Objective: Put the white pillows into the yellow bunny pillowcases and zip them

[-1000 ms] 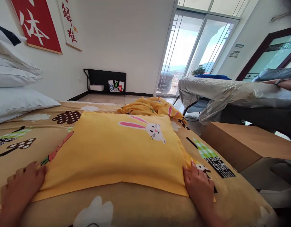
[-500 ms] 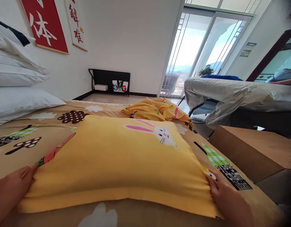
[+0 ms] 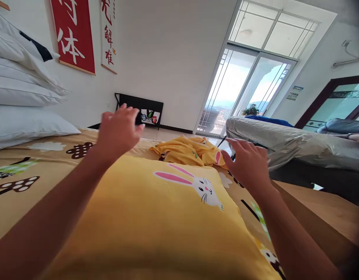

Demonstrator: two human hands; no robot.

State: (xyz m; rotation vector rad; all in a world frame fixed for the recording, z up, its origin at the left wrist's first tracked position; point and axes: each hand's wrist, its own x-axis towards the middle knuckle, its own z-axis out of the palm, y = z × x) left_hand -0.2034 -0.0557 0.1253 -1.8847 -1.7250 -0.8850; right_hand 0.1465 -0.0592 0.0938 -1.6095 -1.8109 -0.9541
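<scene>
A plump pillow in a yellow pillowcase (image 3: 156, 217) lies flat in front of me, a white rabbit with pink ears printed near its far right corner. Above its far left corner, my left hand (image 3: 118, 128) is raised with fingers apart and nothing in it. My right hand (image 3: 247, 163) is held over the far right edge, also empty, its fingers stretched forward. Beyond the pillow lies a crumpled yellow cloth (image 3: 185, 151) with printed patterns. Under everything spreads a tan bedsheet (image 3: 51, 167) with mushroom and cloud prints.
White pillows (image 3: 24, 120) are stacked at the left. On the right stand a cardboard box (image 3: 322, 210) and a plastic-covered mattress (image 3: 284, 140). A low black shelf (image 3: 128, 103) is by the far wall, near a glass sliding door (image 3: 240, 85).
Both hands have let go of the pillow's near side corners and moved forward and up over its far end. The view has tilted upward slightly.
</scene>
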